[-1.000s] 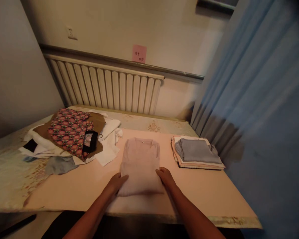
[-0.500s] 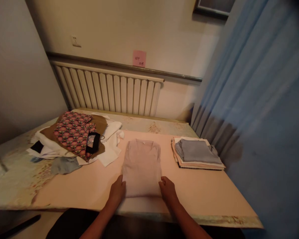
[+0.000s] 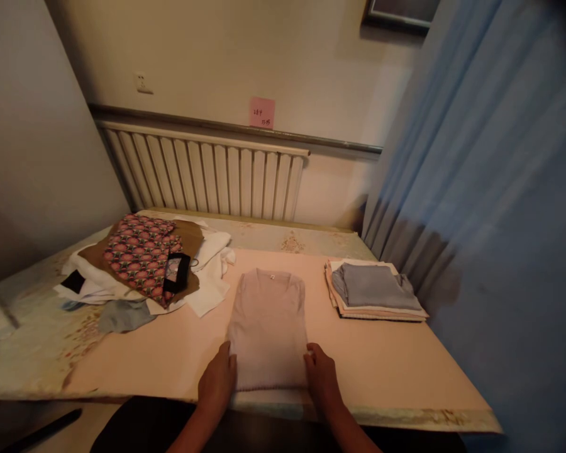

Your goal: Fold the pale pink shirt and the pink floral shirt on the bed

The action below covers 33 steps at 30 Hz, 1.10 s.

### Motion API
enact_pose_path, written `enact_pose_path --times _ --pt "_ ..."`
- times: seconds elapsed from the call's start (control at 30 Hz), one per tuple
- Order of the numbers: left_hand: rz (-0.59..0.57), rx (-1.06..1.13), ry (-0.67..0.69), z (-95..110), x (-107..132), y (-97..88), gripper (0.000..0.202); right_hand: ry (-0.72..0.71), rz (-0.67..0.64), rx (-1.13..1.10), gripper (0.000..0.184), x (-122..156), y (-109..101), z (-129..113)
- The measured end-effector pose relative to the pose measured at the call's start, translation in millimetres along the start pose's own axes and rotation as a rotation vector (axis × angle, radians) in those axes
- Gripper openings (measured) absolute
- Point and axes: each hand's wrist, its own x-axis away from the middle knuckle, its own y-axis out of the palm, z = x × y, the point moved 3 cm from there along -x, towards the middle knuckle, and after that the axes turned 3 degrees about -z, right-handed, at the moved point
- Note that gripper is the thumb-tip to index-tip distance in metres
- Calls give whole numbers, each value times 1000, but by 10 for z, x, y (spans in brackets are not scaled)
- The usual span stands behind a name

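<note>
A pale pink top (image 3: 270, 327) with a V-shaped neckline and a small neck label lies front-up before me, its sides folded in and its hem toward me. My left hand (image 3: 219, 376) pinches its left edge near the hem, thumb on top. On the opposite edge, at about the same height, my right hand (image 3: 321, 377) grips the cloth between thumb and fingers. The fingers under the fabric are partly hidden.
To the left lies a loose heap of clothes, a patterned red garment (image 3: 141, 255) on top. At the right is a folded stack topped by a grey garment (image 3: 375, 286). Beyond the table stand a radiator (image 3: 207, 173) and, at right, a blue curtain (image 3: 490, 207).
Both hands have drawn the pink top a little toward me, so its hem lies closer to the table's front edge. The heap and the stack have stayed put.
</note>
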Motion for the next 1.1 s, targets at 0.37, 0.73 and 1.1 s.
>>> enact_pose_path --times 0.37,0.73,1.1 --pt "343 -155 516 591 -91 126 49 -519 280 231 38 -116 135 -452" --pt "272 -289 649 575 -357 486 50 -613 71 395 43 -314 571 -400" --pt "249 -281 608 652 -324 421 48 -608 77 369 41 -317 558 -426"
